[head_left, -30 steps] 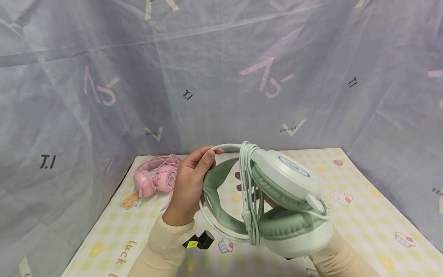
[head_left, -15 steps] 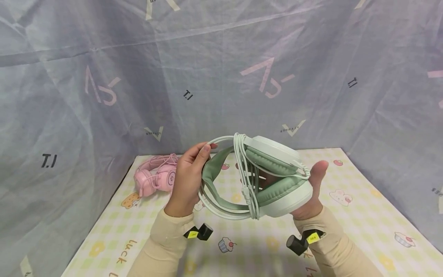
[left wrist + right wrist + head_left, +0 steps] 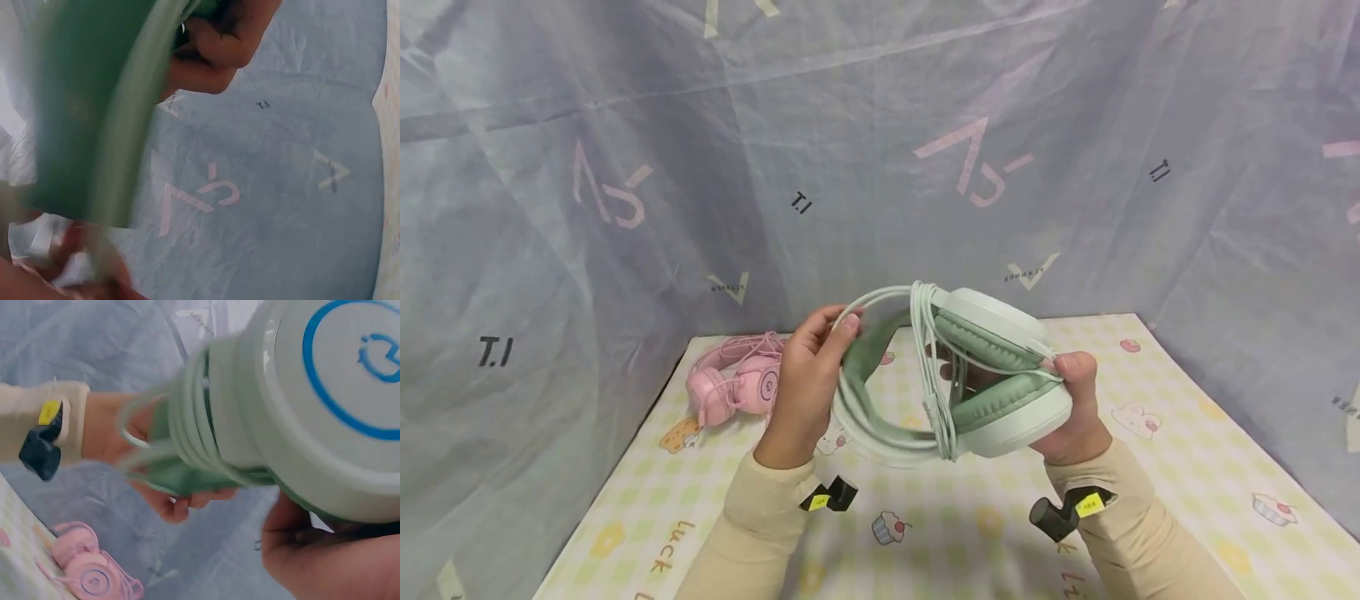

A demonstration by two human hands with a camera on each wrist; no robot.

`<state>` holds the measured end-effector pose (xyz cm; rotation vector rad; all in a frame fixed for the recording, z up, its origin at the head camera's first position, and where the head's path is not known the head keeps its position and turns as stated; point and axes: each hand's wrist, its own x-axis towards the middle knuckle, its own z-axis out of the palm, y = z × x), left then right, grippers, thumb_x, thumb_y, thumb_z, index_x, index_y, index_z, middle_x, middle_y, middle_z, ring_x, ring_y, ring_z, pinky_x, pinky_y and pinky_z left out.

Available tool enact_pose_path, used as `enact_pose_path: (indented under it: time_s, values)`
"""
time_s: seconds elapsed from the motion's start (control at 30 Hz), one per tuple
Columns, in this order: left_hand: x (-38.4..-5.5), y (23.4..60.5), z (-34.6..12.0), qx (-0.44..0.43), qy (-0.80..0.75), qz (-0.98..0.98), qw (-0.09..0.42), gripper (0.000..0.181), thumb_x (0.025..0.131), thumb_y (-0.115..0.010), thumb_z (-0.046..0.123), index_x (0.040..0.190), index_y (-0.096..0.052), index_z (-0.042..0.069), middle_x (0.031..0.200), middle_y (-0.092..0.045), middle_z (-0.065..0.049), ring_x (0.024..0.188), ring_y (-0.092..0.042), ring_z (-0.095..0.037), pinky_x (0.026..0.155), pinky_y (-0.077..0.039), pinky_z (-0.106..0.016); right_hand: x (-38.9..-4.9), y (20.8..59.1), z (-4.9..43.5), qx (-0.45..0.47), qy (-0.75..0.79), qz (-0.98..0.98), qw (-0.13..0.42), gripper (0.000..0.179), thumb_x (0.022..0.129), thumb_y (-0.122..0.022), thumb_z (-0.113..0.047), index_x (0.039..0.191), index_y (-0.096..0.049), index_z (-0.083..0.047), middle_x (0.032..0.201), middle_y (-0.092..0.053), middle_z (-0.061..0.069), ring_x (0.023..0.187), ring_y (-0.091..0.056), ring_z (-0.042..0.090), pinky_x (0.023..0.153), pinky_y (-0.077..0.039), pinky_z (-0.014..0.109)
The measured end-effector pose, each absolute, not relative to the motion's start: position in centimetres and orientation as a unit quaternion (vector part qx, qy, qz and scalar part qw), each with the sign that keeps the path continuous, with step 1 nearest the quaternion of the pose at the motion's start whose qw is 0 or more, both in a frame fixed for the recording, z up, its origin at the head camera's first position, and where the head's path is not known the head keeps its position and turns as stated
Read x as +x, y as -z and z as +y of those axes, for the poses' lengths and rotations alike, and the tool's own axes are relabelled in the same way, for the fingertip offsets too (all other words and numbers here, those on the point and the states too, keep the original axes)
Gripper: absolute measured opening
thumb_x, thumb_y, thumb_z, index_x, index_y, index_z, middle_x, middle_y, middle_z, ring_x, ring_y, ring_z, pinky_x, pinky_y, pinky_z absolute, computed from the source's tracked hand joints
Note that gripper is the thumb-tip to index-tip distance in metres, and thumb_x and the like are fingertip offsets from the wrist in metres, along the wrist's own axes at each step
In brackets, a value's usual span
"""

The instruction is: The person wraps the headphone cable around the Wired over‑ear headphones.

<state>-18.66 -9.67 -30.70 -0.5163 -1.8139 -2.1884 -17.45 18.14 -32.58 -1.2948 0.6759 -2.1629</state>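
Pale mint headphones [image 3: 1011,429] with green padding are held up above the table between both hands. Their cable [image 3: 927,367] is wound in several loops around the headband near the ear cups. At the left end, my left hand [image 3: 801,387] pinches the curved headband, thumb on the near side. My right hand [image 3: 1075,417] holds the ear cups from the right, its thumb where the two cups meet and its fingers partly hidden behind them. A blue ring logo marks the white ear cup [image 3: 294,412] in the right wrist view. In the left wrist view the green headband [image 3: 87,119] is blurred.
Pink headphones [image 3: 733,387] with their own cable lie on the table at the back left, close to my left hand. A checked, printed cloth [image 3: 925,558] covers the table. Grey fabric walls [image 3: 880,167] enclose the back and sides.
The mint headphones have risen slightly and swung back from the camera. My right hand came out from behind them, its thumb first raised, now pressed onto the ear cups. The left hand keeps its grip.
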Motion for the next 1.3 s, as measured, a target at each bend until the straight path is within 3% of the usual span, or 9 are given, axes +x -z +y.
enact_pose_path:
  time_s: [0.1, 0.2, 0.4, 0.57, 0.83, 1.1, 1.3]
  values:
    - [-18.4, 30.3, -9.7, -0.165, 0.717, -0.662, 0.141, 0.038, 0.103, -0.064, 0.02, 0.138, -0.054, 0.011, 0.137, -0.054, -0.003, 0.127, -0.054, -0.017, 0.107, -0.046, -0.035, -17.6, 31.9, 18.3, -0.48, 0.813, 0.245, 0.22, 0.077, 0.093, -0.047, -0.028, 0.162, -0.025, -0.002, 0.153, -0.049, 0.024, 0.137, -0.053, 0.035, 0.113, -0.045, 0.048]
    - [-18.1, 29.9, -9.6, -0.16, 0.699, -0.682, 0.146, 0.044, 0.103, -0.064, 0.018, 0.143, -0.048, 0.014, 0.148, -0.045, 0.001, 0.137, -0.046, -0.018, 0.111, -0.041, -0.043, -17.7, 31.7, 19.7, -0.484, 0.821, 0.256, 0.161, 0.072, 0.096, -0.044, -0.027, 0.16, -0.028, 0.001, 0.151, -0.05, 0.023, 0.133, -0.056, 0.034, 0.111, -0.048, 0.047]
    - [-17.4, 29.7, -9.3, -0.164, 0.698, -0.68, 0.154, 0.043, 0.1, -0.064, 0.007, 0.14, -0.049, 0.011, 0.146, -0.044, -0.004, 0.127, -0.05, -0.024, 0.099, -0.045, -0.043, -19.6, 32.3, 23.6, -0.404, 0.875, 0.265, 0.027, 0.07, 0.095, -0.048, -0.023, 0.16, -0.03, -0.005, 0.145, -0.054, 0.024, 0.123, -0.061, 0.034, 0.104, -0.052, 0.047]
    - [-17.2, 29.7, -9.2, -0.178, 0.69, -0.682, 0.167, 0.042, 0.098, -0.066, 0.003, 0.137, -0.051, 0.008, 0.144, -0.045, -0.006, 0.127, -0.051, -0.022, 0.102, -0.039, -0.045, -22.4, 34.8, 27.3, -0.289, 0.926, 0.233, -0.064, 0.062, 0.098, -0.052, -0.025, 0.157, -0.04, -0.011, 0.134, -0.064, 0.018, 0.121, -0.064, 0.031, 0.103, -0.053, 0.042]
    - [-16.9, 29.8, -9.1, -0.177, 0.693, -0.68, 0.16, 0.039, 0.096, -0.066, 0.002, 0.133, -0.053, 0.006, 0.139, -0.05, -0.007, 0.127, -0.053, -0.021, 0.102, -0.035, -0.042, -25.4, 40.3, 32.8, -0.142, 0.985, 0.04, -0.09, 0.051, 0.096, -0.057, -0.023, 0.147, -0.055, -0.02, 0.143, -0.06, 0.006, 0.126, -0.061, 0.027, 0.116, -0.041, 0.041]
    - [-16.5, 29.8, -9.6, -0.19, 0.716, -0.659, 0.129, 0.033, 0.099, -0.061, -0.002, 0.131, -0.052, 0.003, 0.143, -0.048, -0.005, 0.127, -0.052, -0.022, 0.099, -0.047, -0.03, -27.1, 44.4, 35.2, -0.109, 0.992, 0.011, -0.063, 0.053, 0.096, -0.059, -0.021, 0.149, -0.054, -0.026, 0.151, -0.053, 0.0, 0.143, -0.048, 0.018, 0.122, -0.033, 0.043]
    - [-16.5, 29.9, -9.7, -0.2, 0.715, -0.657, 0.129, 0.032, 0.099, -0.062, -0.002, 0.129, -0.053, 0.003, 0.145, -0.048, -0.004, 0.13, -0.051, -0.03, 0.102, -0.043, -0.032, -27.4, 46.5, 35.9, -0.087, 0.994, 0.04, -0.05, 0.054, 0.098, -0.059, -0.026, 0.151, -0.049, -0.031, 0.153, -0.05, 0.0, 0.146, -0.045, 0.019, 0.124, -0.03, 0.044]
